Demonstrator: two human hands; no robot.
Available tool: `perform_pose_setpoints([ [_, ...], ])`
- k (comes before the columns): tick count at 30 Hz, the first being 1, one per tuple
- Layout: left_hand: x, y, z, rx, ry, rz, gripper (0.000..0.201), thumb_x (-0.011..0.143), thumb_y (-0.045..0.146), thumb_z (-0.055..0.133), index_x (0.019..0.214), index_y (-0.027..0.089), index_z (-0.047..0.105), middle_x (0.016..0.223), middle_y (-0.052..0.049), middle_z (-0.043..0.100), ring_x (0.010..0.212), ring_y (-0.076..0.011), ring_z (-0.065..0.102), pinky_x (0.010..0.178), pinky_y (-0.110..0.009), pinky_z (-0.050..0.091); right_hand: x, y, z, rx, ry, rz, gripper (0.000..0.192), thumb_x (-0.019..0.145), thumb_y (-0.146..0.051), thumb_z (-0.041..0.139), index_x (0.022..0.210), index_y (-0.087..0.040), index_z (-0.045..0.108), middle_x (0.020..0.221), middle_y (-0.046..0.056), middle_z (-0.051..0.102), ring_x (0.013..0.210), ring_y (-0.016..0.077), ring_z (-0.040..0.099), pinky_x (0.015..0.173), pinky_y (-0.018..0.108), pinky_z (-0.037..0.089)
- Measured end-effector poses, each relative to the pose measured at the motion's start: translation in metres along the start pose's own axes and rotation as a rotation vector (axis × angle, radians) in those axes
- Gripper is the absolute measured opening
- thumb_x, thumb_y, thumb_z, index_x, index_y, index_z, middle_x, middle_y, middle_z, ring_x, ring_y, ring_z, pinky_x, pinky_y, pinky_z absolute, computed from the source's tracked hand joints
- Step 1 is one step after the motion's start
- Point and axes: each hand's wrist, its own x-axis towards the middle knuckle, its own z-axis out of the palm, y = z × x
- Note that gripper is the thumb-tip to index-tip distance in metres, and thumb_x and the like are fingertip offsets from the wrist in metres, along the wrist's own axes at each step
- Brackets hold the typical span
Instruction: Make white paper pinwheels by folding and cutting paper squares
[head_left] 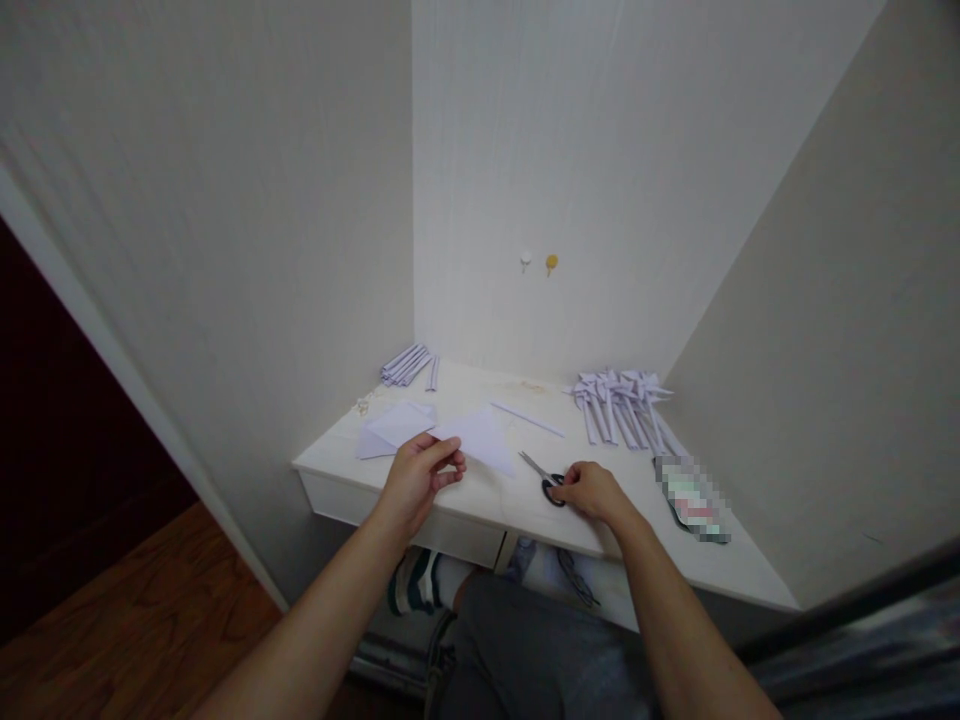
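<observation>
Between its thumb and fingers, my left hand [425,478] pinches a white sheet of paper [481,440], which tapers to a corner at the right and sits just over the table. My right hand [592,490] has its fingers at the black handle of a pair of scissors [553,486], whose blades point up and left on the tabletop. More white paper sheets [382,428] lie beside my left hand. Behind the held sheet, a thin white paper strip [527,419] rests slantwise on the table.
Folded paper strips [405,366] are bundled at the back left of the white table [465,500]. Several folded paper pinwheels [619,395] on paper stems are heaped at the back right. A blurred-out packet [691,500] lies near the right wall. Two hooks [552,262] are on the back wall.
</observation>
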Motion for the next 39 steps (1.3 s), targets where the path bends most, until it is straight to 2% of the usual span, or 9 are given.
perform_pose_setpoints([
  [6,-0.01,0.005,-0.028,-0.041,0.106,0.041,0.03,0.056,0.026,0.089,0.07,0.014,0.065,0.06,0.0,0.067,0.059,-0.0115,0.061,0.057,-0.022,0.052,-0.017,-0.012,-0.006,0.124,0.024,-0.032,0.014,0.081,-0.026,0.07,0.073,-0.015,0.067,0.076,0.009,0.072,0.069,0.0176,0.062,0.057,0.026,0.035],
  [9,-0.017,0.004,-0.043,-0.056,0.161,0.04,0.03,0.053,0.024,0.09,0.07,0.014,0.067,0.059,0.001,0.066,0.058,-0.0113,0.061,0.057,-0.022,0.054,-0.03,-0.036,0.014,0.253,-0.092,-0.074,0.016,0.085,-0.027,0.066,0.073,-0.016,0.068,0.071,0.007,0.072,0.058,0.0154,0.062,0.053,0.025,0.039],
  [11,-0.022,0.003,-0.05,-0.059,0.19,0.032,0.031,0.052,0.024,0.091,0.069,0.013,0.068,0.059,0.001,0.067,0.058,-0.0112,0.061,0.056,-0.021,0.053,-0.03,-0.058,0.034,0.344,-0.243,-0.079,0.016,0.075,-0.023,0.074,0.063,-0.015,0.066,0.06,0.006,0.07,0.048,0.0158,0.061,0.048,0.025,0.043],
  [13,-0.026,0.004,-0.052,-0.06,0.199,0.031,0.03,0.052,0.024,0.091,0.068,0.013,0.068,0.059,0.001,0.067,0.057,-0.011,0.061,0.056,-0.021,0.054,-0.018,-0.079,0.048,0.444,-0.286,-0.077,0.014,0.07,-0.016,0.075,0.061,-0.015,0.065,0.059,0.006,0.07,0.048,0.0169,0.064,0.047,0.025,0.046],
  [17,-0.029,0.005,-0.05,-0.07,0.185,0.042,0.031,0.052,0.024,0.092,0.071,0.015,0.069,0.06,0.002,0.067,0.057,-0.0107,0.062,0.057,-0.021,0.055,0.017,-0.105,0.047,0.663,-0.085,-0.097,0.008,0.083,-0.019,0.059,0.076,-0.017,0.064,0.08,0.007,0.074,0.073,0.0167,0.07,0.058,0.024,0.051],
  [21,-0.031,0.001,-0.05,-0.071,0.143,0.041,0.031,0.054,0.025,0.093,0.074,0.015,0.071,0.062,0.002,0.069,0.06,-0.0117,0.064,0.06,-0.023,0.056,0.009,-0.099,0.03,0.821,0.01,-0.159,0.013,0.084,-0.031,0.061,0.087,-0.018,0.063,0.095,0.008,0.075,0.086,0.0165,0.07,0.069,0.025,0.053],
  [26,-0.028,-0.013,-0.042,-0.077,0.056,0.024,0.025,0.06,0.026,0.091,0.071,0.014,0.071,0.063,0.0,0.069,0.063,-0.0124,0.065,0.063,-0.024,0.057,-0.049,-0.084,0.018,0.94,-0.237,-0.23,0.042,0.08,-0.059,0.068,0.086,-0.017,0.067,0.091,0.01,0.076,0.069,0.0179,0.071,0.058,0.028,0.054],
  [30,-0.026,-0.023,-0.028,-0.066,-0.025,0.001,0.022,0.065,0.026,0.088,0.074,0.013,0.072,0.065,-0.001,0.07,0.063,-0.0123,0.064,0.064,-0.025,0.057,-0.073,-0.084,0.011,1.001,-0.419,-0.27,0.043,0.076,-0.056,0.075,0.095,-0.018,0.067,0.08,0.005,0.072,0.061,0.0164,0.07,0.054,0.027,0.054],
  [39,-0.03,-0.022,-0.01,-0.031,-0.035,0.013,0.025,0.062,0.029,0.089,0.073,0.014,0.073,0.066,-0.003,0.072,0.063,-0.0142,0.066,0.066,-0.027,0.056,-0.083,-0.079,0.008,1.138,-0.466,-0.283,0.038,0.082,-0.053,0.073,0.095,-0.018,0.065,0.084,0.004,0.072,0.06,0.0148,0.068,0.048,0.025,0.055],
])
